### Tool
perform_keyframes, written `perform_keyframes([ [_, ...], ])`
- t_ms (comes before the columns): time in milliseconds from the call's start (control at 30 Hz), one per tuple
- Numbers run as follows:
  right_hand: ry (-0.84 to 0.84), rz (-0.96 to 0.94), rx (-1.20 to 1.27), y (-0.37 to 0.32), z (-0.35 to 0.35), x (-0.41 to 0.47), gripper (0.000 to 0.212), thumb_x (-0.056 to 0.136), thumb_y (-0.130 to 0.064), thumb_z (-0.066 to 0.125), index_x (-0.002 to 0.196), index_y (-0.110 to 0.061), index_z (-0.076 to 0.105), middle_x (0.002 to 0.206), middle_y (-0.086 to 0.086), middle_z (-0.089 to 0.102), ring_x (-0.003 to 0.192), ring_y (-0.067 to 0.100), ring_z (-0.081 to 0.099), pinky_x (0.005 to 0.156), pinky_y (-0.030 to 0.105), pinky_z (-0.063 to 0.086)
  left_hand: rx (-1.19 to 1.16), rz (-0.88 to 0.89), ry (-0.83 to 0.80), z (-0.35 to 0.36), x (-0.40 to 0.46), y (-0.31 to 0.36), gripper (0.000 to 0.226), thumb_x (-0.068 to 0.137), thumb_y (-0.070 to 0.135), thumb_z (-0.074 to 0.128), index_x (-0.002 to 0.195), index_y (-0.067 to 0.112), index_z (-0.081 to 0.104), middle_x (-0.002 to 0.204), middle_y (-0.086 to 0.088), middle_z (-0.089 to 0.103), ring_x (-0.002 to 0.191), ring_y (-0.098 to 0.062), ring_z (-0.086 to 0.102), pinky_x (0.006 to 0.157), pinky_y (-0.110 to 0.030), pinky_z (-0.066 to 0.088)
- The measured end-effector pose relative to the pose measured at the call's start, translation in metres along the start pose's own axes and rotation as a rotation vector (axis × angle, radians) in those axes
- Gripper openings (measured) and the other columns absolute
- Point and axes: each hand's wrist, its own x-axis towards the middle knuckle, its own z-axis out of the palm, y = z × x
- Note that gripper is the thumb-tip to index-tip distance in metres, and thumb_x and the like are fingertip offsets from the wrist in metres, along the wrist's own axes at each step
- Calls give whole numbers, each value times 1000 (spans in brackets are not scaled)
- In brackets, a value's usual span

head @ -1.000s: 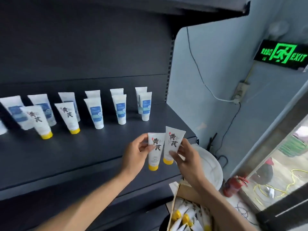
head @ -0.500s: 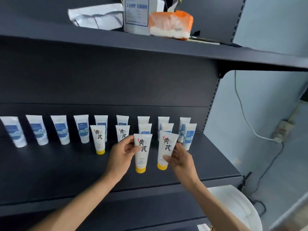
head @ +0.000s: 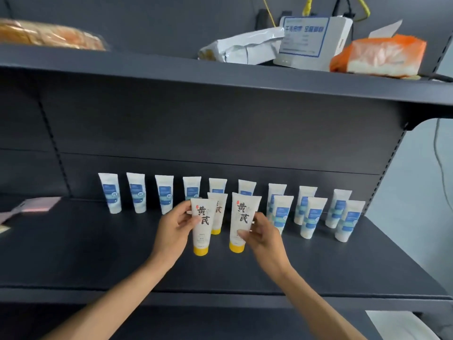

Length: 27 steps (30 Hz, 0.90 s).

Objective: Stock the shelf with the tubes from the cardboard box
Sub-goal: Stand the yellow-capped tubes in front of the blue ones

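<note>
While each hand [head: 171, 229] [head: 263, 235] pinches one yellow-capped tube [head: 202, 227] [head: 242, 220], a careless set-down may topple the standing tube [head: 217, 212] just behind the grips.

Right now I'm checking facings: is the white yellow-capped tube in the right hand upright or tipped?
Nearly upright: the white yellow-capped tube in the right hand points cap-down, leaning slightly left.

A shop or stockroom: dark metal retail shelving [head: 245, 273] with slotted uprights [head: 389, 168], identical tubes [head: 137, 192] faced in rows, and loose packages [head: 242, 46] at 12 o'clock on the shelf above.
</note>
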Motion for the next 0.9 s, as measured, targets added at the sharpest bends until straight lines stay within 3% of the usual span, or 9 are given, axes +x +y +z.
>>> perform_keyframes([
  [467,-44,46,-9,19,96,52,31,89,-1,65,104,-27,62,108,-12,71,102,1,65,89,23,53,-29,-71,193,-84,-7,-19,39,89,-10,61,114,19,67,103,20,75,100,-2,69,80,-12,52],
  [667,-62,97,-31,39,121,83,23,90,2,62,102,-18,60,104,-11,70,98,-1,65,80,14,49,-38,-75,232,-98,-6,-22,41,89,-12,61,111,22,68,107,14,75,102,-5,70,82,-14,53],
  [800,-49,114,-90,55,134,99,18,90,0,63,98,-16,57,102,-9,70,97,5,65,85,25,52,-34,-90,223,-101,-7,-26,41,88,-11,63,109,25,67,104,18,75,101,-4,70,82,-13,52],
  [900,-42,131,-138,60,145,107,17,91,-2,62,94,-17,54,101,-6,69,96,8,65,83,25,52,-37,-119,211,-102,-7,-33,39,89,-8,64,110,24,67,106,16,75,103,-7,70,81,-14,53],
])
